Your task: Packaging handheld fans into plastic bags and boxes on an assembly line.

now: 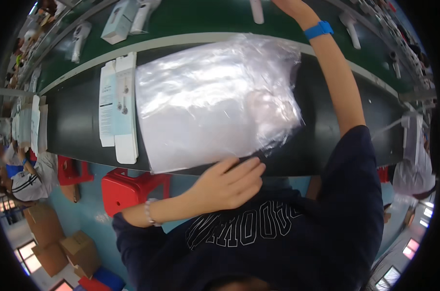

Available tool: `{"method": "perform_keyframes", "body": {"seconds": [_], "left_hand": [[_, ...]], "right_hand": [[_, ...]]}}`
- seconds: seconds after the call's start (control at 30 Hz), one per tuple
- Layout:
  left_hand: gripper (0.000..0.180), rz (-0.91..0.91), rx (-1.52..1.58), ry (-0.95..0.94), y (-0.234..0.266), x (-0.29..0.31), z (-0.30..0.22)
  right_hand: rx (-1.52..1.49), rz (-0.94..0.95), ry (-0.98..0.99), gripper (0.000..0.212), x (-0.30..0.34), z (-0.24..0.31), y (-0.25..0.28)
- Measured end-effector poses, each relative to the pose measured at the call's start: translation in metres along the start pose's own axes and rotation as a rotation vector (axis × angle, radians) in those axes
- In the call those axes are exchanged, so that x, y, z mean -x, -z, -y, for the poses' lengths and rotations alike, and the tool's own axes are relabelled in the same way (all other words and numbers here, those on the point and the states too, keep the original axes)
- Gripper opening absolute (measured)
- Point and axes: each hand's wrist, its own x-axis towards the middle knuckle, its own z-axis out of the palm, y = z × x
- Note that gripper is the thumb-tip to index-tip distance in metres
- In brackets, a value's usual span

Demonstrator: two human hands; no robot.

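Note:
My left hand rests at the near edge of the bench, fingers stretched out and loosely together, holding nothing. Just beyond its fingertips lies a stack of clear plastic bags, shiny and crumpled at the right end. My right hand reaches far across to the green conveyor, and its fingers are cut off by the top of the picture. Closest to it is a white handheld device with a rounded end. Left of the bags lie flat, unfolded white and pale-blue cartons with printed pictures.
The black bench runs along the green conveyor belt. On the belt stand a carton and more white devices. A red stool and brown cardboard boxes are at the left. Co-workers sit at both sides.

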Motion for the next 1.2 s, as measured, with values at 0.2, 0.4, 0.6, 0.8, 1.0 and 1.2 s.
{"method": "perform_keyframes", "body": {"seconds": [0.2,0.4,0.6,0.8,1.0,1.2], "left_hand": [[0.032,0.025,-0.048,0.136,-0.062,-0.029,-0.008],[0.04,-0.048,-0.186,0.341,-0.079,-0.023,-0.002],[0.027,-0.159,-0.265,0.348,-0.089,-0.025,-0.003],[0.017,-0.33,-0.175,0.375,-0.079,-0.044,-0.011],[0.019,-0.487,0.097,0.564,-0.081,-0.052,-0.015],[0.01,-0.496,0.289,0.589,-0.087,-0.042,-0.025]], "right_hand": [[0.075,-0.099,0.175,0.035,0.011,-0.01,-0.019],[-0.022,-0.238,-0.034,0.045,0.05,0.005,-0.032],[-0.276,-0.072,-0.236,0.046,0.092,0.004,0.0],[-0.602,-0.068,0.116,0.045,0.155,0.034,0.015],[-0.391,0.024,0.211,0.042,0.248,0.058,0.017],[-0.333,-0.042,0.047,0.09,0.331,0.047,0.031]]}}
